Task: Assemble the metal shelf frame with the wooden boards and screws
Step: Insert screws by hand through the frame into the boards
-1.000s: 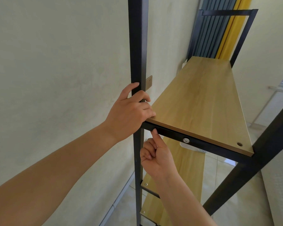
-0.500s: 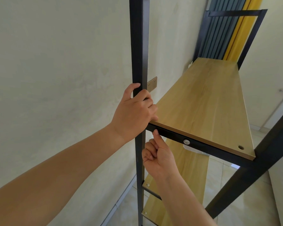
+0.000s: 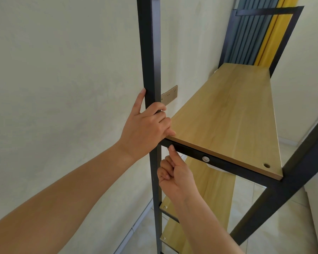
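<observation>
Slippage threatens: our left hand (image 3: 145, 131) grips the black metal upright post (image 3: 151, 61) at the light wooden board's (image 3: 226, 114) near-left corner while our curled right hand (image 3: 174, 175), contents hidden, thumbs the black crossbar (image 3: 218, 162).

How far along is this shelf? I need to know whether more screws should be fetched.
Done: the top board lies on the black crossbar, which carries one silver bolt; lower boards show screws. In hand: the left hand grips the upright post, the right hand works under the board's near-left corner. Left: the right corner hole looks empty.
</observation>
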